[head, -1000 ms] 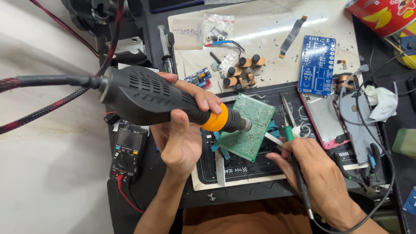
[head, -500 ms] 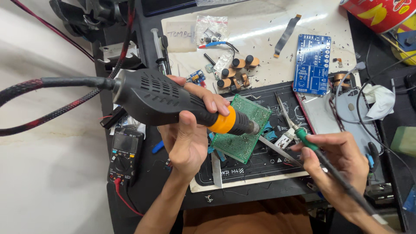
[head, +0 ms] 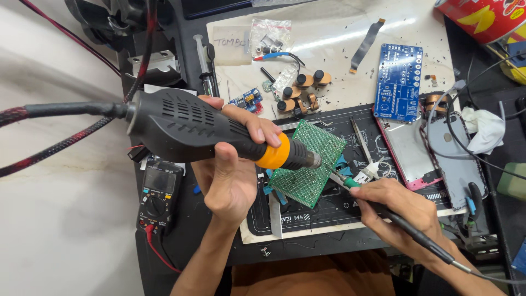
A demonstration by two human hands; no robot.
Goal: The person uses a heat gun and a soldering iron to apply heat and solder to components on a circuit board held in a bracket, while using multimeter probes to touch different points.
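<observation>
Pale marble-like surface [head: 60,219] at left. Dark workbench [head: 186,230] beside it, a white sheet [head: 329,49] laid across its far part. Light glares brightly off the sheet.

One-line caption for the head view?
Left hand aims hot-air gun at green perfboard; right hand brings soldering iron.

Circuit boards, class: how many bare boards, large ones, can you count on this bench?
2. A green perforated board lies under the hot-air tool's nozzle; a blue board lies on the pale mat, upper right. Smaller modules may sit among the clutter.
</observation>
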